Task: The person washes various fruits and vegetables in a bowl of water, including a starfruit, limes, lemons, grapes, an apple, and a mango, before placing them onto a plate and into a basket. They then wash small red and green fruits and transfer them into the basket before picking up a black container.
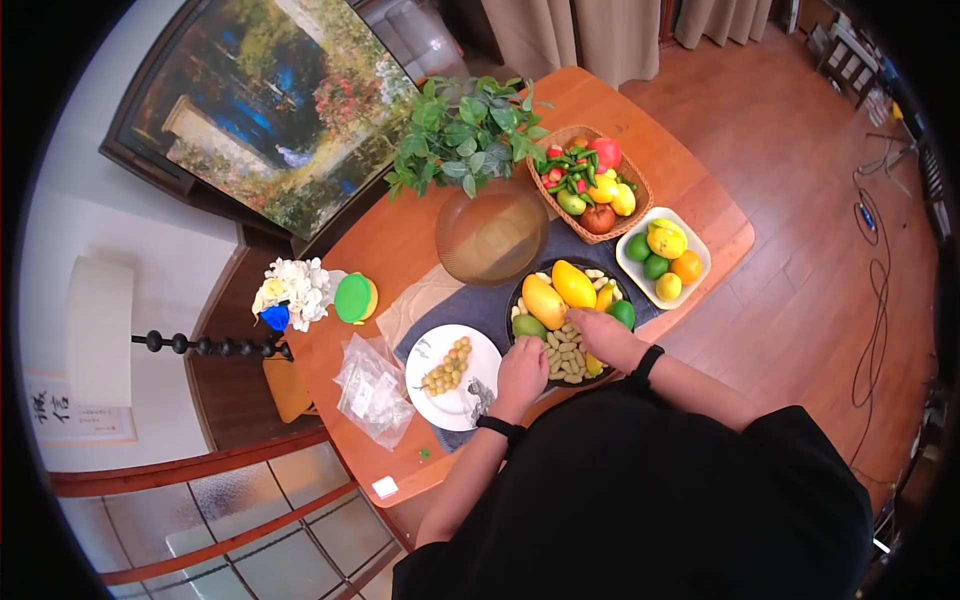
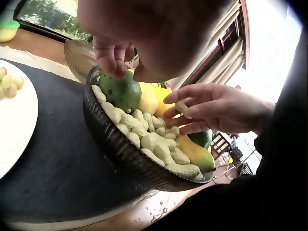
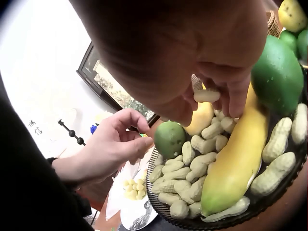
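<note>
A dark ribbed bowl holds many peanuts, two yellow mangoes, a yellow banana with a green tip, and green fruits. Over the peanuts, my right hand pinches one peanut between thumb and fingers. My left hand is at the bowl's left side, fingers loosely bent. Its fingertips are right at the top of a spotted green fruit, and nothing shows in its grasp.
Left of the bowl, a white plate bears grapes, with a clear plastic bag beyond. A white fruit dish, a wicker basket of produce, an amber glass bowl and a leafy plant stand farther back.
</note>
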Motion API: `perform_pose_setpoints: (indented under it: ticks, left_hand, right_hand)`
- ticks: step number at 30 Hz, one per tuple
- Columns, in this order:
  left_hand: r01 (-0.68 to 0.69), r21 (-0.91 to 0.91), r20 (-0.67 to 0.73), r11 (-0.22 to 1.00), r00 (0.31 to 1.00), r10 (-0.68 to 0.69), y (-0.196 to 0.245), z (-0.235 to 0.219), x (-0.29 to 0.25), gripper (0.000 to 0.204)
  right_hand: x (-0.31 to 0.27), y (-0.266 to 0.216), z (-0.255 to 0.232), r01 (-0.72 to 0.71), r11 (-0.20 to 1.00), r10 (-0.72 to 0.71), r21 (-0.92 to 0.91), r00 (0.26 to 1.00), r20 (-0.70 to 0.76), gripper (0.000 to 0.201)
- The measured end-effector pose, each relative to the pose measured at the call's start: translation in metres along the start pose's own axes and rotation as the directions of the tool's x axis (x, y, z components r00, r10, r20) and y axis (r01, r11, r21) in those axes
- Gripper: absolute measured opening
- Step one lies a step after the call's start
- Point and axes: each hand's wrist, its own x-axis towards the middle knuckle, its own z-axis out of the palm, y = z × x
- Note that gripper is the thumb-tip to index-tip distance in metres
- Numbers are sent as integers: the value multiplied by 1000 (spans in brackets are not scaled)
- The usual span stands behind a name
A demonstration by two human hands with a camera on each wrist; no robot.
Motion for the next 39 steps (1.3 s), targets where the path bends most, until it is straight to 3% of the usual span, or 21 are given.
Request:
perform_pose_setpoints:
  ticks: [3, 5, 9, 10, 12, 15, 16, 18, 20, 21, 22, 24, 25, 27, 28, 30, 31, 35, 37, 38, 39]
  left_hand:
    - [-125, 38, 3, 991, 992, 125, -1, 5, -2, 24]
    - [-103, 67, 26, 992, 995, 101, 2, 6, -2, 28]
    - [-42, 85, 94, 995, 995, 34, 9, 7, 2, 46]
    - [-43, 84, 93, 996, 995, 35, 11, 8, 3, 46]
    - [119, -64, 207, 991, 973, -103, 12, 13, 5, 62]
    - [144, -244, 131, 959, 985, -114, 3, 34, 8, 67]
    - [144, -244, 132, 959, 985, -114, 1, 40, 11, 67]
    - [318, -410, 174, 855, 947, -269, -5, 52, 19, 65]
    - [337, -502, 195, 796, 941, -275, -32, 81, 24, 63]
    - [353, -588, 216, 728, 936, -279, -31, 78, 28, 61]
    - [353, -588, 216, 728, 936, -279, -29, 76, 27, 61]
    - [476, -774, 366, 417, 875, -318, -29, 71, 27, 55]
    - [476, -774, 366, 417, 874, -318, -30, 68, 29, 55]
    - [523, -847, 483, 98, 833, -272, -34, 66, 33, 42]
    - [523, -847, 482, 98, 832, -273, -24, 50, 37, 42]
    - [611, -791, 589, -6, 760, -277, -3, 17, 42, 45]
    - [610, -792, 587, -7, 758, -284, 1, 10, 44, 45]
    - [640, -769, 624, 10, 754, -206, 4, 0, 53, 46]
    - [699, -714, 695, -49, 699, -169, 7, -7, 57, 46]
    - [685, -716, 698, -138, 692, -184, 11, -7, 58, 45]
    - [679, -720, 693, -143, 695, -192, 10, -5, 58, 45]
  right_hand:
    - [5, -11, -6, -100, 985, 118, -140, 985, 122, 35]
    - [5, -1, 11, 23, 974, -21, -224, 1000, 12, 30]
    - [5, -8, 24, -50, 968, 75, -247, 993, 94, 30]
    - [6, -12, 24, -84, 976, 106, -203, 989, 101, 29]
    - [8, -13, 26, -117, 980, 136, -160, 985, 110, 30]
    - [18, 0, 44, -21, 996, 27, -85, 997, 70, 37]
    - [25, 5, 53, -105, 994, 103, 25, 992, 69, 33]
    - [32, 10, 56, -187, 973, 178, 134, 981, 75, 32]
    - [36, 4, 42, -407, 816, 312, 410, 908, 280, 31]
    - [38, 6, 39, -407, 816, 312, 410, 908, 279, 31]
    - [39, 9, 36, -525, 640, 357, 562, 850, 387, 31]
    - [37, 10, 31, -628, 220, 310, 746, 771, 557, 30]
    - [35, 9, 28, -628, 220, 309, 746, 770, 558, 30]
    - [30, 3, 15, -623, 158, 374, 766, 756, 538, 31]
    - [29, 0, 10, -624, 158, 373, 765, 755, 539, 31]
    - [28, -10, 3, -621, 366, 472, 693, 766, 437, 33]
    - [26, -24, -7, -622, 367, 466, 691, 766, 442, 33]
    - [22, -44, -13, -487, 500, 353, 716, 870, 345, 38]
    - [21, -50, -12, -370, 565, 247, 738, 929, 277, 40]
    - [20, -48, -8, -288, 707, 216, 645, 958, 191, 42]
    - [21, -51, -11, -286, 710, 207, 644, 958, 198, 42]
